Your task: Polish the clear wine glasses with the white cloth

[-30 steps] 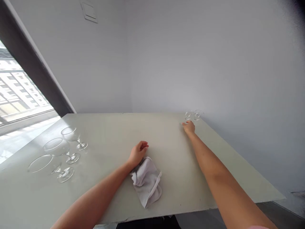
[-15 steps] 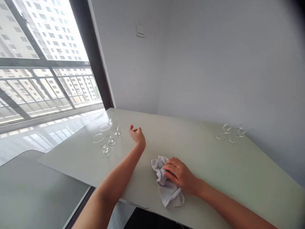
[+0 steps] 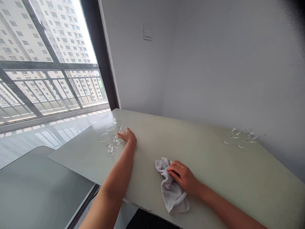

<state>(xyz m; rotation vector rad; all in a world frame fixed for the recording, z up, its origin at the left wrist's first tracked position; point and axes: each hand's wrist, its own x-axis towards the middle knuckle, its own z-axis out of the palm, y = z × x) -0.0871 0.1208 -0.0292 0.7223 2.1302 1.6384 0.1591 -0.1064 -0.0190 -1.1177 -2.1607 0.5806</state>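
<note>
Under R hand (image 3: 182, 176), cloth (image 3: 175, 197); stemmed glasses (image 3: 111, 151) by L hand (image 3: 128, 136).

We count three goblets (image 3: 111, 129) on the left side. Small glasses (image 3: 240, 146) on the right: probably four, but they're blurred, so we can't fix that number. One cloth (image 3: 175, 197). Two hands: one left hand (image 3: 127, 135), one right hand (image 3: 184, 178). One pale table (image 3: 152, 140), one gray surface (image 3: 40, 187). One wall switch (image 3: 147, 32). We also log one chunky dark frame (image 3: 98, 44).
</note>
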